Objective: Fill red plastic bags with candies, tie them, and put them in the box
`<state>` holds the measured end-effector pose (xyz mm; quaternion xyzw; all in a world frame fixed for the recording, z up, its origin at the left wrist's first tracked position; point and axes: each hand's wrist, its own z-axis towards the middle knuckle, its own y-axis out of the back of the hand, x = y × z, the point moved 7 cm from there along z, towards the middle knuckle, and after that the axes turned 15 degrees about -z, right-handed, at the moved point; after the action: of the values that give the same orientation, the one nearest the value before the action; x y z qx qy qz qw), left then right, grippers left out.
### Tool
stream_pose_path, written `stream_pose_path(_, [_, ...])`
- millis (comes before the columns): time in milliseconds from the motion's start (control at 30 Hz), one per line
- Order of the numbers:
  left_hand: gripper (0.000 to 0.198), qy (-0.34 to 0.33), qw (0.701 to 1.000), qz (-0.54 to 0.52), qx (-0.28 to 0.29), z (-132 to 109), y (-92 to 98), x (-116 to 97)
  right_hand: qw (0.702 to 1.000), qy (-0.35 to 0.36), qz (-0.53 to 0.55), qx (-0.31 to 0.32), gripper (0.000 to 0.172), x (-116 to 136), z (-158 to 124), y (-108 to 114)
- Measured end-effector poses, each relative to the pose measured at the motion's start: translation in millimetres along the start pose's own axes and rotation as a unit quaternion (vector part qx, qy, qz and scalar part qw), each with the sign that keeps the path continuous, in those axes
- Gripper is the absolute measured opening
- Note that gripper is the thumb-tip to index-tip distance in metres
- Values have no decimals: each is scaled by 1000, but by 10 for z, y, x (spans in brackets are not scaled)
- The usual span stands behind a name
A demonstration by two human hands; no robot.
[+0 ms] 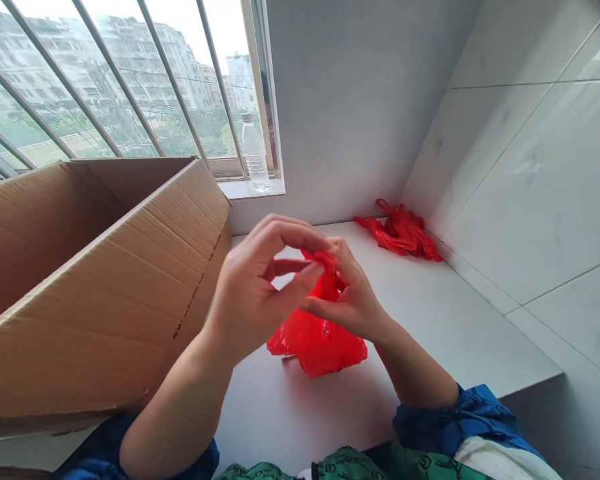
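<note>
A red plastic bag [325,340] with small dark print sits on the white surface in front of me, its body bulging and its neck gathered upward. My left hand [270,273] pinches the gathered top of the bag between thumb and fingers. From the other side, my right hand [353,293] grips the same neck, thumb below and fingers curled over. The fingers hide part of the bag's top. What the bag contains cannot be seen. A small brownish edge of something shows under its lower left side.
At left stands a large open cardboard box [145,287], with a bit of red inside its left edge. More crumpled red plastic bags [403,230] lie by the tiled wall [540,187]. A clear bottle [254,157] stands on the sill of the barred window.
</note>
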<state>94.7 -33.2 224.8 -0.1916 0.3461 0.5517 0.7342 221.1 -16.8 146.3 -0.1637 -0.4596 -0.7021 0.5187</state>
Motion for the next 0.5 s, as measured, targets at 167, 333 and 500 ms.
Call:
stream_pose_path(167, [41,-60,997,36,-42,-146,25,239,996,-24,33,-78,35,-185,111,77])
stream_pose_path(333, [94,61,994,85,-39,-338,135,940,989,-102,107,23,41,-523,254,-80])
stream_pose_path(500, [104,228,972,-58,8,-434,102,1298,986,-108,124,11,42,-645,277,-93])
